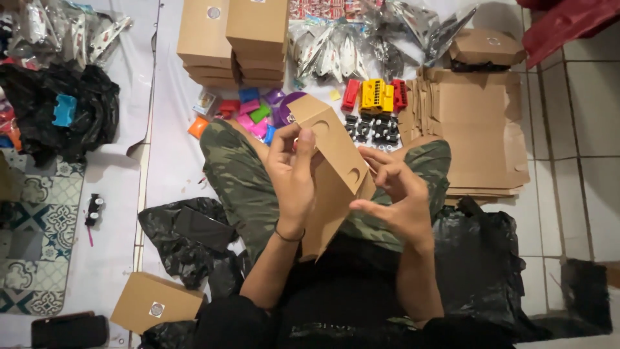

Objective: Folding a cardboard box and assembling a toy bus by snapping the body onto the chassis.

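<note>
Your left hand (292,173) grips the brown box (332,169) along its left side, thumb on the top face; your right hand (395,194) pinches its lower right edge — both clamped on it, held tilted over your lap. Judging by the fold, keep the left grip firm and press the flap flat with the right fingertips. Packages: stacked closed boxes (232,39) at top, each with a round white sticker; flat cardboard blanks (471,129) to the right; one closed box (155,302) bottom left — round sticker too. Yellow and red toy parts (376,95) lie beyond your knees.
</note>
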